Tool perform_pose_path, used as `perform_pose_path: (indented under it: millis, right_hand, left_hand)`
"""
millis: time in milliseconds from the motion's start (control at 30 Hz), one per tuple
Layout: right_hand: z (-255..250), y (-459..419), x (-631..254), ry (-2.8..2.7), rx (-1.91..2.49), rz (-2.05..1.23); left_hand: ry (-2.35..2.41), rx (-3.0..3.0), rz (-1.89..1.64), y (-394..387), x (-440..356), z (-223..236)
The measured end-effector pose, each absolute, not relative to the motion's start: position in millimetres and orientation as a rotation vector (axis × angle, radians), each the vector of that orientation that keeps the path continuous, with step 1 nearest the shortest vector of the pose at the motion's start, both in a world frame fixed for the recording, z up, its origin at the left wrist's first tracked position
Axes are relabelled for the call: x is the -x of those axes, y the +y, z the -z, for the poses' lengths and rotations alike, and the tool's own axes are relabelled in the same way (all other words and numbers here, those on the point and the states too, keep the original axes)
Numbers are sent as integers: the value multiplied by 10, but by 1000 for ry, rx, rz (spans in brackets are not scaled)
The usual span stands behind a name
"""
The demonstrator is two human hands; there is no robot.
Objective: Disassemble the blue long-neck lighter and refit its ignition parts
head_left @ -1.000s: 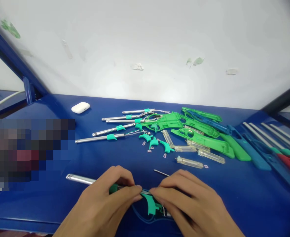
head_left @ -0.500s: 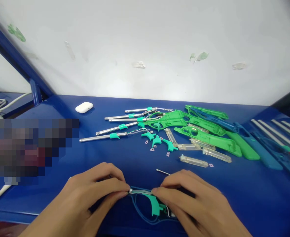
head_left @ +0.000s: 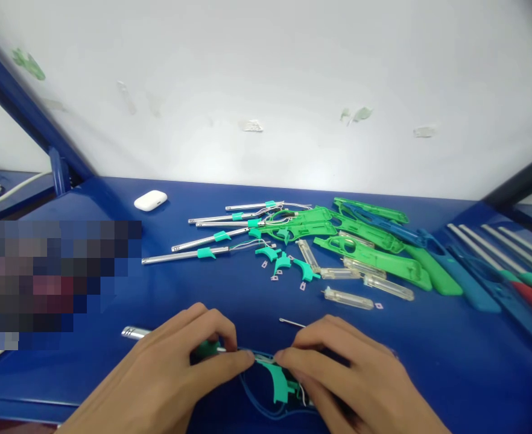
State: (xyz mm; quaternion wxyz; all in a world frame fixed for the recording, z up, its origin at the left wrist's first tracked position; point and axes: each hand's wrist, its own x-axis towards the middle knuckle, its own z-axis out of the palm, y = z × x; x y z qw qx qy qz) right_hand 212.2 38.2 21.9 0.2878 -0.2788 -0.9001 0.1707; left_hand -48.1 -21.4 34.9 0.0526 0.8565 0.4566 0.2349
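Low in the middle lies a blue lighter handle half [head_left: 259, 404], with a teal trigger [head_left: 279, 384] seated in it. My left hand [head_left: 180, 355] is closed, its thumb and finger pinching at the shell's upper edge by a thin pale tube [head_left: 265, 358]. A metal lighter nozzle [head_left: 134, 333] sticks out beyond this hand, its teal collar partly hidden behind the fingers. My right hand [head_left: 347, 367] is closed around the right part of the shell, its index fingertip pressing on the upper edge. A white wire [head_left: 302, 395] shows beside its fingers.
Behind my hands lie several metal nozzles [head_left: 182, 256], loose teal triggers [head_left: 306, 270], clear fuel tanks [head_left: 348, 299], green handle halves [head_left: 374, 259] and blue ones [head_left: 469, 271]. A thin metal rod [head_left: 292, 323] lies by my right hand. A white case [head_left: 151, 201] sits back left.
My left fingertips have shifted right along the shell's upper edge, closer to my right fingertips. The metal nozzle now shows left of my left hand. The view has shifted slightly.
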Motion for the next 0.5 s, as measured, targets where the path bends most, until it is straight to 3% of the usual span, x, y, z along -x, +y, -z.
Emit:
perform_pose_path:
  millis: [300, 500]
  right_hand:
    - [-227, 379, -2145, -2379, 747, -418]
    - [-366, 596, -2261, -2192, 910, -159]
  left_hand:
    - [1358, -2578, -753, -222, 516, -259]
    - [1450, -2657, -652, -199, 479, -378]
